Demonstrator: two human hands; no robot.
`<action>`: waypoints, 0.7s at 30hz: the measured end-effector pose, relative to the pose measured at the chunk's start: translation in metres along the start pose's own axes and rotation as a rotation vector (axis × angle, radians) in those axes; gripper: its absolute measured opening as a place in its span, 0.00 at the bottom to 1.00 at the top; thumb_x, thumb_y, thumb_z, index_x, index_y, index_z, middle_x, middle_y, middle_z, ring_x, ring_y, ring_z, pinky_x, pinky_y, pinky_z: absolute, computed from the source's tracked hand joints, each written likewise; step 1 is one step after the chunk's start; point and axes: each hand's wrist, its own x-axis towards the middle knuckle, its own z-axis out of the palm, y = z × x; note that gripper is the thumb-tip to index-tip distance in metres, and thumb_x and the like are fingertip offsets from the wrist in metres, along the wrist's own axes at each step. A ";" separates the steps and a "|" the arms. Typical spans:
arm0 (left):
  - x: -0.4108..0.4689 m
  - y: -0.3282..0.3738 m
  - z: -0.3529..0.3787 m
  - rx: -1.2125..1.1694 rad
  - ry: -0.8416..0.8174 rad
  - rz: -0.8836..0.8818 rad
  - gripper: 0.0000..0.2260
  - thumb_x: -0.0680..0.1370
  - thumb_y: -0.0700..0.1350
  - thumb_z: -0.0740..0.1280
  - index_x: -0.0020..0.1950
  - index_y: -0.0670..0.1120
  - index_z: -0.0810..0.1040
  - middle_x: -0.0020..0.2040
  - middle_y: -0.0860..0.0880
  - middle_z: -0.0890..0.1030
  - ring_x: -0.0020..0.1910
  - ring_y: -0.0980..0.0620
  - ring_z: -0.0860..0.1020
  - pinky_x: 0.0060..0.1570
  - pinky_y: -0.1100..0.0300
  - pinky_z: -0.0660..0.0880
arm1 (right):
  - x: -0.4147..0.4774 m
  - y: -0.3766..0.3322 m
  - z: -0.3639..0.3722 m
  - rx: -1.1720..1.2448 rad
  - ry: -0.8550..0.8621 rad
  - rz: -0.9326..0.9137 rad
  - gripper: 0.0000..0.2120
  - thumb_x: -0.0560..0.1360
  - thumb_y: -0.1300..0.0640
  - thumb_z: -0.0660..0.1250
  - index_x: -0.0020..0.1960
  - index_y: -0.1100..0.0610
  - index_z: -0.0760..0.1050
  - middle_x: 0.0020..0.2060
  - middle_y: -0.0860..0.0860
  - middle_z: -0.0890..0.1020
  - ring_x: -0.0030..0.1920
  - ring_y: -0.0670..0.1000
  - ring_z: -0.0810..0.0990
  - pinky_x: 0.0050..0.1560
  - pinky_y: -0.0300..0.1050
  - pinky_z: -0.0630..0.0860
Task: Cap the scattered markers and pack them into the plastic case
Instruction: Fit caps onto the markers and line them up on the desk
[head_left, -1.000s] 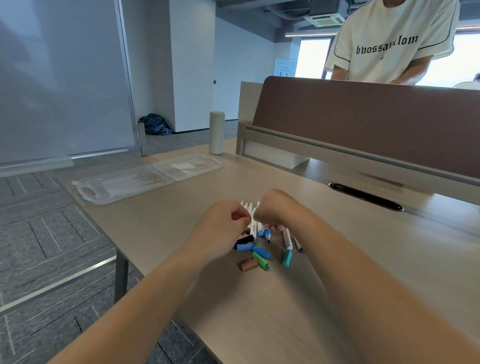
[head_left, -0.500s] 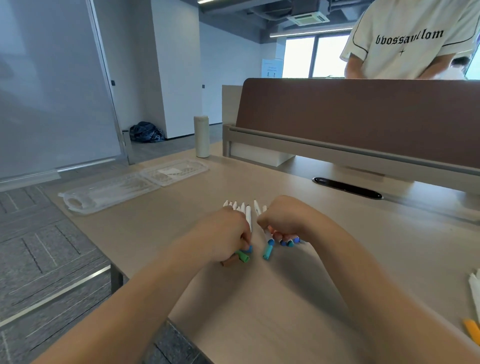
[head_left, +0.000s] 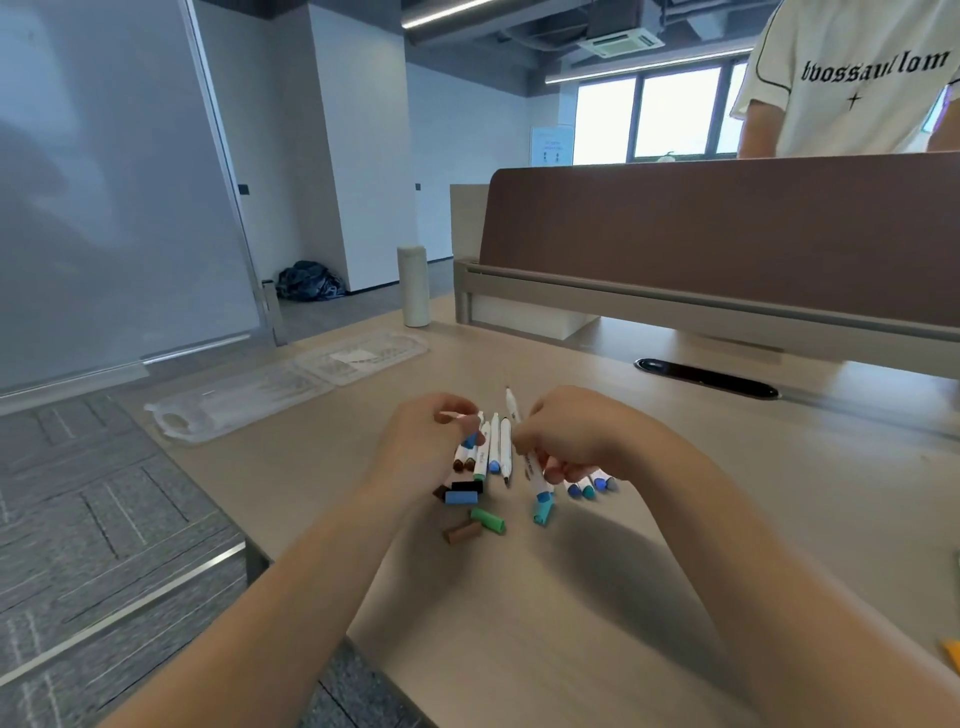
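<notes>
Several white markers (head_left: 494, 448) lie bunched on the wooden table (head_left: 545, 613) between my hands. My left hand (head_left: 415, 449) is closed on a white marker with a blue end at the left of the bunch. To the right, my right hand (head_left: 576, 436) grips a marker (head_left: 539, 496) whose thin tip sticks up and whose teal cap points toward me. More markers with blue ends (head_left: 587, 488) peek out under that hand. Loose caps lie just in front: blue (head_left: 461, 497), black (head_left: 467, 486), green (head_left: 488, 520), brown (head_left: 462, 532). The clear plastic case (head_left: 249, 395) lies open at the far left.
A white bottle (head_left: 414, 286) stands behind the case. A brown desk divider (head_left: 727, 234) runs along the back, with a person standing behind it. A black cable slot (head_left: 706, 378) sits in the tabletop. The table's left edge is close to the case. Something orange (head_left: 953, 652) shows at the right border.
My left hand has lifted off the loose caps, which now lie uncovered. My right hand has raised one teal-capped marker out of the bunch. The view has shifted slightly.
</notes>
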 end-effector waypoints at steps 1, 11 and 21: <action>0.003 -0.002 -0.002 -0.144 0.018 -0.074 0.05 0.79 0.43 0.67 0.52 0.48 0.82 0.40 0.52 0.85 0.35 0.54 0.76 0.34 0.61 0.70 | -0.002 -0.001 0.000 0.010 -0.056 -0.021 0.07 0.74 0.59 0.64 0.45 0.63 0.77 0.32 0.56 0.80 0.31 0.52 0.77 0.35 0.43 0.76; 0.005 0.001 -0.007 -0.572 0.102 -0.276 0.02 0.77 0.37 0.69 0.47 0.42 0.81 0.43 0.42 0.86 0.32 0.54 0.71 0.32 0.61 0.68 | -0.012 -0.007 0.006 0.017 -0.349 -0.062 0.02 0.74 0.62 0.66 0.46 0.61 0.75 0.32 0.58 0.83 0.29 0.52 0.78 0.25 0.37 0.69; 0.005 -0.008 -0.002 -0.350 0.098 -0.118 0.01 0.76 0.41 0.71 0.44 0.45 0.82 0.37 0.48 0.84 0.35 0.51 0.76 0.39 0.53 0.71 | -0.008 -0.007 0.007 -0.075 -0.211 -0.139 0.09 0.76 0.58 0.67 0.50 0.64 0.80 0.37 0.61 0.84 0.31 0.52 0.77 0.37 0.44 0.76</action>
